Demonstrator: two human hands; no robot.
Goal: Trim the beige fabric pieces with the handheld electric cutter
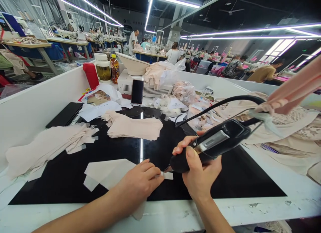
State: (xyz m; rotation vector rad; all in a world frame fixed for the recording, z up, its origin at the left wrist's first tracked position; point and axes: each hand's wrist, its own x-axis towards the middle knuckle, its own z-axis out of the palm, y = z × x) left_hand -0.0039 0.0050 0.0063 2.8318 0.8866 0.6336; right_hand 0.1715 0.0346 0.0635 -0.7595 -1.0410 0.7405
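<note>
Your right hand (202, 174) wraps its fingers round the tool (213, 139); your left hand (139, 181) pinches the fabric piece (110, 171) at seven o'clock on the mat (245, 179), seemingly unfinished. Nine-o'clock pile (47, 147), twelve-o'clock pile (135, 127): done or waiting, unclear.

Left hand (137, 183): bare, slim fingers (151, 172), smooth back
Left forearm (95, 209): bare to the near edge of view, wider there, narrowing toward the wrist (124, 194)
Right hand (200, 179): bare, with a rounded thumb (192, 157)
Right forearm (213, 214): bare as far as it shows, slender, smooth in outline
Left fingernails: too small to make out
</note>
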